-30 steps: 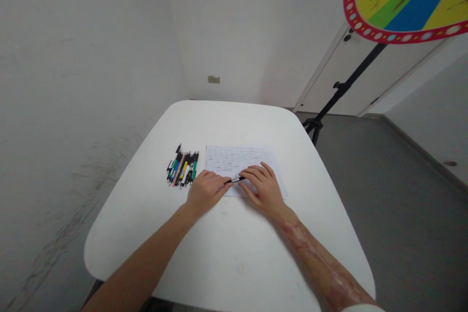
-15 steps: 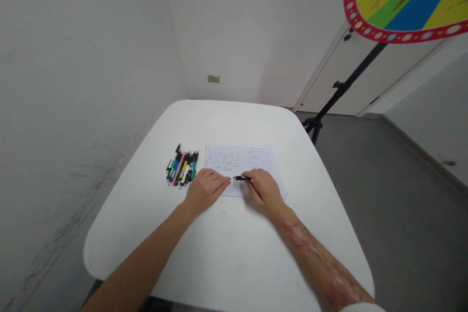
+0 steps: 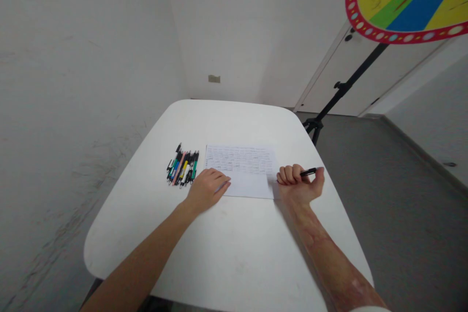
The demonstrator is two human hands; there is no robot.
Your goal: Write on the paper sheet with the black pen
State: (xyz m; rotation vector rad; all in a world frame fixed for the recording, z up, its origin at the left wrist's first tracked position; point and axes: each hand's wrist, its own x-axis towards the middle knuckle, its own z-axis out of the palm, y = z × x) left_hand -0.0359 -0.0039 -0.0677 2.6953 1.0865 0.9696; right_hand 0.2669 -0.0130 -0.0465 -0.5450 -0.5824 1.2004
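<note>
Black, likely light and stiff, best gripped mid-barrel, the pen [image 3: 309,172] is held in the right hand [image 3: 298,187], fingers curled, right of the paper [image 3: 252,185], where the left hand [image 3: 206,188] is laid, fingers extended, apparently empty.

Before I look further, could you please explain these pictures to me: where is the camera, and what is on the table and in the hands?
No machine is here: one person works bare-handed. Every picture comes from one camera worn on that person's head, looking forward and down. On the white table lies paper with lines of writing, and a cluster of pens is left of it. The left hand lies over the paper's lower left corner, holding nothing visible. The right hand, by the paper's right edge, is closed around a dark pen.
</note>
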